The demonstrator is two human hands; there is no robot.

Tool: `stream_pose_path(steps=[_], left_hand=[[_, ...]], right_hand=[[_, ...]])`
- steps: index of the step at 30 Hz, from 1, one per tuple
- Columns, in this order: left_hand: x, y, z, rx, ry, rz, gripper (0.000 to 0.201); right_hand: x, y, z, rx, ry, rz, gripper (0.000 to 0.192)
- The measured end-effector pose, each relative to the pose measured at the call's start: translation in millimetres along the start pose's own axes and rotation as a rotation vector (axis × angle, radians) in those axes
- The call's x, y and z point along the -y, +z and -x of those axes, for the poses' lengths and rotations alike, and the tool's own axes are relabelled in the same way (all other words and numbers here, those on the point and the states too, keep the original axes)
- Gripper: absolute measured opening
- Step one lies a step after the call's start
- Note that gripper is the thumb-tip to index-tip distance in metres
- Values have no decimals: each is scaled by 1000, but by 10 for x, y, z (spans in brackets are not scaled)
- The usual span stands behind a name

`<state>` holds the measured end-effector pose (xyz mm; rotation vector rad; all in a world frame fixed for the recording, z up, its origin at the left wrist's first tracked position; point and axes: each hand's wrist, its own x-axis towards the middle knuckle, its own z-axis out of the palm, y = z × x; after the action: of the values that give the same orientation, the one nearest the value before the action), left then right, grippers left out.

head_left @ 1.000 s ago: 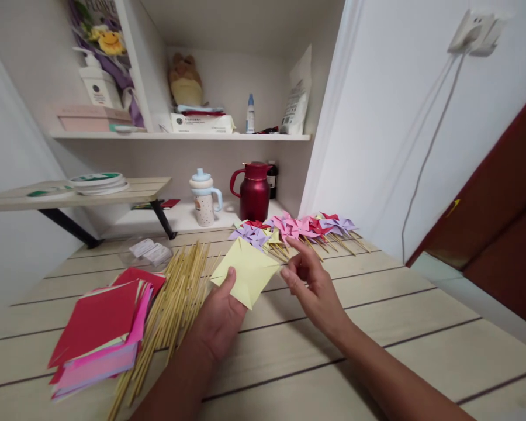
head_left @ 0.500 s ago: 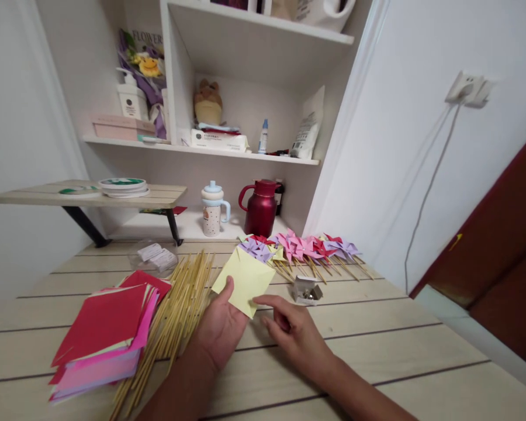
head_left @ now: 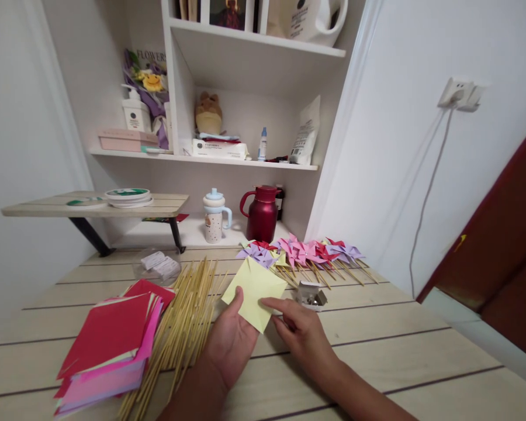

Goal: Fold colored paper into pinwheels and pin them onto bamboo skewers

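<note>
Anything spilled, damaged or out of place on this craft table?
Nothing stands out. The left hand holds a yellow paper square, the right hand touching its edge. The coloured paper stack is fanned loosely, the bamboo sticks lie in a loose bundle, and the pinwheels sit in a row.

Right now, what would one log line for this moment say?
left hand: holds yellow paper | right hand: fingertip on paper | beside: sticks, paper stack, pinwheels
</note>
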<state>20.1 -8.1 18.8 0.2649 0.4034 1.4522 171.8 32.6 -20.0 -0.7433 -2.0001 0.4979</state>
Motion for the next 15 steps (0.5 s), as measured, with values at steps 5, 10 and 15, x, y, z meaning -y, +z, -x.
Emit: stream_pose_path(steps=[5,10,15], left_hand=[[8,-15,-15,36,-29,22,55],[34,49,2,19,-7,45,58],[59,74,5,-111,-59,68,53]], right_hand=[[46,-43,-30,-42,-47,-29,26],[61,-84,-70,-80,-11,-57,13],[77,-101,-105,-127,84,-127,9]])
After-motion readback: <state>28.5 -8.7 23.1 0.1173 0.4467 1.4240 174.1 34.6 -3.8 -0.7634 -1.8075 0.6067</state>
